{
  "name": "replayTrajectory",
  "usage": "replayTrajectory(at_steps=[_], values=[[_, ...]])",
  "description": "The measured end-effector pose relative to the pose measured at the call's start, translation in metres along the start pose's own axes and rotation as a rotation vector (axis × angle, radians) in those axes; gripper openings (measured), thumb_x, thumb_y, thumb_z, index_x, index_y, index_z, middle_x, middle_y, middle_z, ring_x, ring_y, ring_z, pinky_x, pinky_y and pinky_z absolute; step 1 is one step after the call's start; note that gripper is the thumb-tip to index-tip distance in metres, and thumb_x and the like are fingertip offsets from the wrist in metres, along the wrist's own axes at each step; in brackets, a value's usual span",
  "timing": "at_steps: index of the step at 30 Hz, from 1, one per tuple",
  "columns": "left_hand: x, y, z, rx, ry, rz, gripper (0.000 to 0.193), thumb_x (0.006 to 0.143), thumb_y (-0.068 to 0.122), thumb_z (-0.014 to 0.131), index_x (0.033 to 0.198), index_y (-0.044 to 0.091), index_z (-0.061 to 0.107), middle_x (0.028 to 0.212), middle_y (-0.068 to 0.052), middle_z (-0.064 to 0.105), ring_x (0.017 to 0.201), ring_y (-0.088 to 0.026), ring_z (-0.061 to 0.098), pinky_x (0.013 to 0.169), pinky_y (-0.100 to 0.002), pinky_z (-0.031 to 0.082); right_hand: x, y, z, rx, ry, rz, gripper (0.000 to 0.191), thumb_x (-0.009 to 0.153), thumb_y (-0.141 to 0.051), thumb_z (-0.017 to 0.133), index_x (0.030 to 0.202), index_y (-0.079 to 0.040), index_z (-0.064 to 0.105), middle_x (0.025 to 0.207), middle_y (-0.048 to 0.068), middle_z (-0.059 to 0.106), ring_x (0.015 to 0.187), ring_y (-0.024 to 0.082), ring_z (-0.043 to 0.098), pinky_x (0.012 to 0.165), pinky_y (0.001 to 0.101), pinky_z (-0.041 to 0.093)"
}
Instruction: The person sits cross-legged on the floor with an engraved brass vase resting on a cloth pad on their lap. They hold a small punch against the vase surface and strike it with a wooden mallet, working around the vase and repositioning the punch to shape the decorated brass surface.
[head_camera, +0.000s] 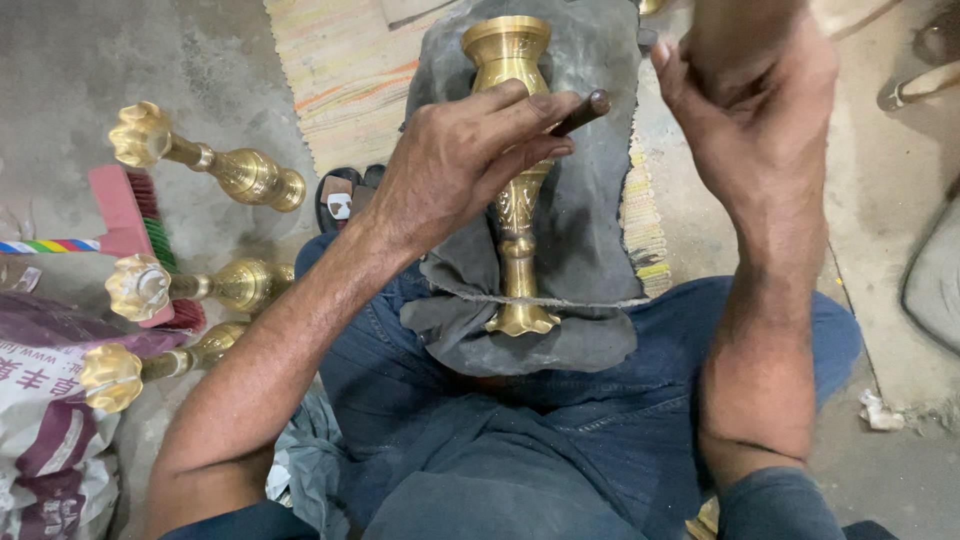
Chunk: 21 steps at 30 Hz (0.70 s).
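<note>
Brass vase (516, 215) lies lengthwise on a dark grey cloth (590, 200) spread over the person's lap, its flared mouth pointing away from the body and its scalloped foot toward the belly. The long axis runs straight out from the person, near the middle between the knees.

The left hand (462, 160) rests across the vase at its waist, fingers curled in a closed grip around a thin dark tool (582, 112) whose tip sticks out to the right of the vase's neck. The tool lies crosswise to the vase, and this hand is the one in contact with it.

The right hand (750, 100) is raised to the right of the vase, well clear of the cloth, fingers bent; the view from behind the knuckles does not show whether its grip is clenched on anything.

To the left of the vase, on the concrete floor (220, 60), three more brass vases (210, 165) lie on their sides beside a red brush (135, 220) and a printed sack (50, 420). Beyond the vase's mouth lies a striped mat (340, 70).
</note>
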<state>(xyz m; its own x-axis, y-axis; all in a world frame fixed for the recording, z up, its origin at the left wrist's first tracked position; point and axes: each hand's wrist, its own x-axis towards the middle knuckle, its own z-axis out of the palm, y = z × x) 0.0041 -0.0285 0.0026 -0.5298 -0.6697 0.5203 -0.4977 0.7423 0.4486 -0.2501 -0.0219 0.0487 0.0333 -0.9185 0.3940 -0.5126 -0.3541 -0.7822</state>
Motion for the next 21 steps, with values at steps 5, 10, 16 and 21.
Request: replayTrajectory(at_steps=[5, 10, 16, 21], values=[[-0.001, -0.003, 0.003, -0.02, 0.051, 0.045, 0.037, 0.104, 0.028, 0.075, 0.137, 0.014, 0.065, 0.109, -0.004, 0.072, 0.091, -0.018, 0.074, 0.081, -0.034, 0.063, 0.0, -0.008, -0.001, -0.267, 0.033, -0.354, 0.028, 0.094, 0.0, 0.078, 0.115, 0.001, 0.059, 0.107, 0.012, 0.066, 0.101, 0.029, 0.064, 0.088, 0.0442, 0.05], [-0.001, -0.004, 0.002, -0.028, 0.055, 0.031, 0.033, 0.106, 0.027, 0.076, 0.135, 0.015, 0.066, 0.108, -0.002, 0.071, 0.094, -0.018, 0.074, 0.084, -0.034, 0.063, -0.002, -0.011, -0.004, -0.579, 0.043, -0.345, 0.028, 0.091, -0.006, 0.085, 0.107, -0.005, 0.062, 0.096, 0.01, 0.067, 0.093, 0.033, 0.065, 0.082, 0.0458, 0.049], [-0.005, 0.0, 0.0, -0.072, 0.064, 0.03, 0.036, 0.103, 0.025, 0.076, 0.136, 0.014, 0.066, 0.112, -0.004, 0.072, 0.095, -0.019, 0.074, 0.084, -0.034, 0.064, -0.006, -0.001, -0.009, -0.724, -0.059, -0.445, 0.025, 0.085, 0.0, 0.077, 0.105, -0.002, 0.062, 0.09, 0.013, 0.063, 0.097, 0.036, 0.061, 0.092, 0.048, 0.044], [-0.003, -0.002, -0.001, -0.012, 0.084, 0.046, 0.031, 0.104, 0.027, 0.078, 0.13, 0.015, 0.067, 0.109, -0.003, 0.072, 0.094, -0.019, 0.074, 0.084, -0.035, 0.063, -0.01, 0.004, -0.01, -0.735, -0.055, -0.482, 0.024, 0.086, 0.0, 0.071, 0.106, -0.005, 0.058, 0.099, 0.012, 0.063, 0.097, 0.032, 0.058, 0.096, 0.0437, 0.043]])
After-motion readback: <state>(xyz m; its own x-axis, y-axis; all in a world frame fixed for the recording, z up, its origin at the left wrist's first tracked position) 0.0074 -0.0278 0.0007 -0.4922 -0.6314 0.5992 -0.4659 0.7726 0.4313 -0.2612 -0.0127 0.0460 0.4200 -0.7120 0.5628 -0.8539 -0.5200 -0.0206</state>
